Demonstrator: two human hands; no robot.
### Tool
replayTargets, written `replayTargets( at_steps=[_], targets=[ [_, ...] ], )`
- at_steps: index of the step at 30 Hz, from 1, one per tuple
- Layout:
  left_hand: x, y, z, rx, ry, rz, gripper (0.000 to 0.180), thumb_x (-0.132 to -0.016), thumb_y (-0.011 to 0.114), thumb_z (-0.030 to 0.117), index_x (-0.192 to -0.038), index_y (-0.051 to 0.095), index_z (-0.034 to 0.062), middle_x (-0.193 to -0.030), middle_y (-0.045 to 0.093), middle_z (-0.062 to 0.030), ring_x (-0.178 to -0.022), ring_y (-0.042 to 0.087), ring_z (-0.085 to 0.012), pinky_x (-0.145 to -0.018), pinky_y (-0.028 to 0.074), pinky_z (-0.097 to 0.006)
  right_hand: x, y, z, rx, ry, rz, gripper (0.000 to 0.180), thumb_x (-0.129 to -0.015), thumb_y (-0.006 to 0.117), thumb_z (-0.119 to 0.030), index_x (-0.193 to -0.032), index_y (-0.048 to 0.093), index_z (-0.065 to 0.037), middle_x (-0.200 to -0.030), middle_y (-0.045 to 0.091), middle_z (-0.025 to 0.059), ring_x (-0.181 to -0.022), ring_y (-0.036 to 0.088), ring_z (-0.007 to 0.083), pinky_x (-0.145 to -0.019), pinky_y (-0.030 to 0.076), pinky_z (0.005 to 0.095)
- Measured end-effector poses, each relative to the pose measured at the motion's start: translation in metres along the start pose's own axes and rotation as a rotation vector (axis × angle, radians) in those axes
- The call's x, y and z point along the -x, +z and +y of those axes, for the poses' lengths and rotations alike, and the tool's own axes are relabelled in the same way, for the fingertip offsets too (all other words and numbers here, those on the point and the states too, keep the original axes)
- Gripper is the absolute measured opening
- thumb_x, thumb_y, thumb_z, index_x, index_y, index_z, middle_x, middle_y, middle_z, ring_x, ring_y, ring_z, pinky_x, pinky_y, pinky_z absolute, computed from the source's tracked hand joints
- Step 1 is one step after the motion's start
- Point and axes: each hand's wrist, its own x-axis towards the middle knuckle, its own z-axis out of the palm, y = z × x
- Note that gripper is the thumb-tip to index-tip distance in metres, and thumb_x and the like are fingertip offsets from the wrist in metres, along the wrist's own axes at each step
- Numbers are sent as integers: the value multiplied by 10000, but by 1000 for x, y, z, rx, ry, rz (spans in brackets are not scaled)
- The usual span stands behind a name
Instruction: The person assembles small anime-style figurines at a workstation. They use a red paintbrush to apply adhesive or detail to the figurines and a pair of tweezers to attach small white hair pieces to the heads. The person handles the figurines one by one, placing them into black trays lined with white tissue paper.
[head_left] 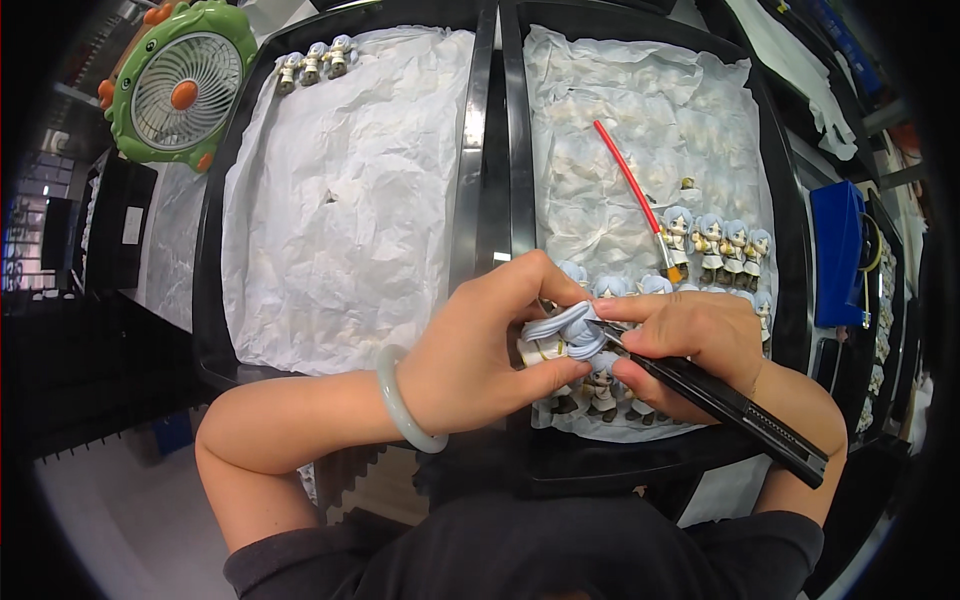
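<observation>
Our left hand pinches a blue-haired figurine just right of the frame's centre — our right hand grips a black cutter, tip at the hair — while a red-handled brush lies higher up.

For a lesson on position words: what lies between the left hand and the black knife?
In the head view, a pale blue piece, apparently sculpted hair, lies between the left hand and the black knife.
</observation>
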Motion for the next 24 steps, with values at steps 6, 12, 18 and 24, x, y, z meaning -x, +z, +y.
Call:
replayTargets(
  at_steps=[6,12,18,24],
  targets=[
    [-2,9,-9,-6,102,163,339,-655,689,38,-930,494,-3,-854,548,-126,-771,576,-245,-669,469,-312,-2,1,-2,52,-66,8,221,-667,733,-83,-789,551,-58,-658,603,80,-671,653,235,-490,491,268],
    [-1,8,-10,-6,58,154,326,-654,686,41,-909,488,-1,-841,542,-127,-764,568,-255,-669,466,-319,0,3,-3,122,-72,-22,270,-677,723,-58,-849,515,-67,-665,600,59,-747,659,244,-506,497,272],
    [-1,8,-10,8,77,159,330,-650,689,42,-908,487,4,-833,544,-126,-748,560,-256,-653,458,-316,-2,3,-3,111,-106,-3,219,-681,723,-76,-792,537,-46,-604,569,41,-709,656,226,-486,487,259],
    [-2,9,-12,-16,90,173,325,-649,686,43,-901,485,6,-821,539,-128,-743,561,-265,-641,459,-320,-2,9,-3,142,-132,54,180,-675,727,-89,-732,566,-31,-569,550,42,-645,655,212,-467,481,249]
  ],
)
